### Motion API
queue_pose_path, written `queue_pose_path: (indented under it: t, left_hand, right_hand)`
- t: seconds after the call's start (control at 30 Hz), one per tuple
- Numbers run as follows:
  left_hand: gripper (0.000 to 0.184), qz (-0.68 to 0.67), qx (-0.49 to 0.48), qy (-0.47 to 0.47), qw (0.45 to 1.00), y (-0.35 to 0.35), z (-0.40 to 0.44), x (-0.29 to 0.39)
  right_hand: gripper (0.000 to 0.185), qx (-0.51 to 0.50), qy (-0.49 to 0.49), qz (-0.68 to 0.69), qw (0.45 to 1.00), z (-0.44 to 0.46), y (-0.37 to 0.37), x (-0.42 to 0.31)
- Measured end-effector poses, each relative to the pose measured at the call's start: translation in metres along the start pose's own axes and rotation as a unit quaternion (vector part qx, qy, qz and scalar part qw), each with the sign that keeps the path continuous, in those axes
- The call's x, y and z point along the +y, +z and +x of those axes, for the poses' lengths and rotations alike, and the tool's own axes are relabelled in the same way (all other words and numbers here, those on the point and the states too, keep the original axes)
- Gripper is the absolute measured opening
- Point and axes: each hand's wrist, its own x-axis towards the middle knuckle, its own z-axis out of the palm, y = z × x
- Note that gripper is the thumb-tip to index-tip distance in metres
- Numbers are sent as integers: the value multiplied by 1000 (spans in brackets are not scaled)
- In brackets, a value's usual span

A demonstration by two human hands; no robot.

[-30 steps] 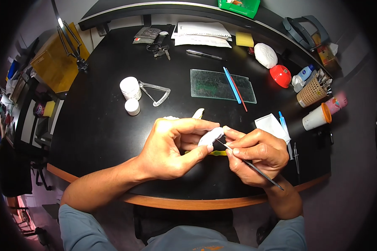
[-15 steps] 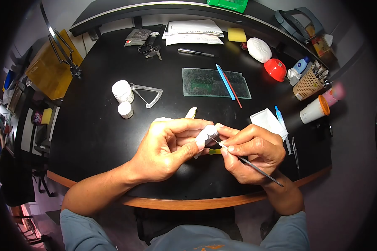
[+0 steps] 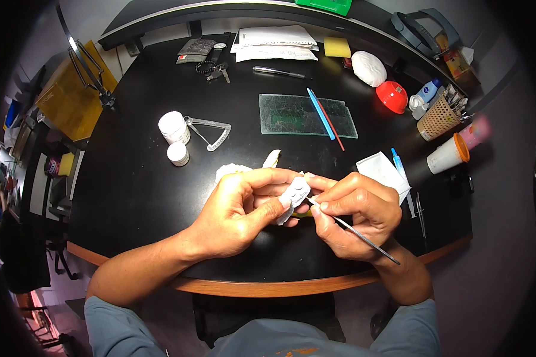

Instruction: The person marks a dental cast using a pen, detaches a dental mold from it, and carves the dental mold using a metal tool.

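My left hand (image 3: 235, 208) is closed around a white dental cast (image 3: 296, 191), thumb on the near side and fingers behind. In my right hand (image 3: 366, 214) a thin dark dental carving tool (image 3: 372, 244) is pinched like a pen. Its tip lies close beside the cast's right edge; whether it touches I cannot tell. Fingers of both hands meet at the cast's top. Behind my left hand, another whitish, lumpy piece (image 3: 229, 171) lies partly hidden on the black table. A pale yellow object (image 3: 272, 158) sticks up beyond my fingers.
On the left stand two white jars (image 3: 173, 128) beside a metal caliper (image 3: 211, 134). A glass slab (image 3: 286, 116) bears a blue stick and a red one. Tweezers (image 3: 420, 214) and a white paper (image 3: 382, 172) lie right; a cup (image 3: 448, 154) stands farther out.
The cast has turned in my left hand, showing a different face. The tool's tip has moved from the cast's surface to its right edge, and my right hand has shifted slightly.
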Motion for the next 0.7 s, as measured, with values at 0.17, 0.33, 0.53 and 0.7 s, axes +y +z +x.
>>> queue_pose_path:
  t: [0.17, 0.33, 0.53, 0.7]
  left_hand:
    - [37, 24, -2, -8, 1000, -3, -3, -2]
    - [41, 50, 5, -32, 998, -4, -5, 2]
    - [40, 128, 34, -9, 991, -7, -4, 3]
    - [39, 161, 40, 7, 986, -7, -4, 3]
  right_hand:
    - [18, -2, 0, 8, 1000, 0, 2, 1]
    - [18, -6, 3, 22, 1000, -1, 1, 1]
    - [18, 14, 21, 23, 999, 0, 4, -1]
    - [19, 10, 22, 28, 999, 1, 3, -1]
